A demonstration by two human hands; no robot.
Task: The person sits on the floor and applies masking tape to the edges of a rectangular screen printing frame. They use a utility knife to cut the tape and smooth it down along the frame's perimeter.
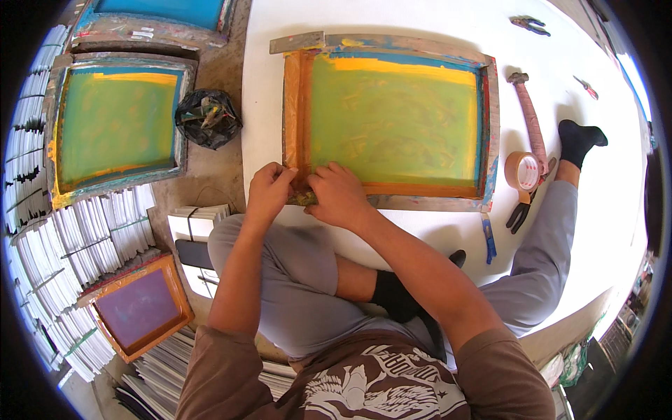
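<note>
A wooden screen-printing frame (392, 201) with a yellow-green mesh lies flat on a white sheet in front of me. Brown packing tape (297, 105) runs down its left inner side, and another strip lines the near inner edge. At the near left corner, my left hand (269, 189) is closed, thumb and fingertips pinching at the tape. Close beside it, my right hand (339, 192) is also closed, fingers curled at the same corner. Brown tape shows between the fingertips, but its end is mostly hidden by them.
On the right lie a hammer (530, 119), a tape roll (523, 171), black-handled pliers (519, 210), a blue cutter (488, 238) and more pliers (530, 26). To the left are another frame (183, 119), a black bag (208, 119), a purple-mesh frame (143, 308) and stacked paper (84, 245).
</note>
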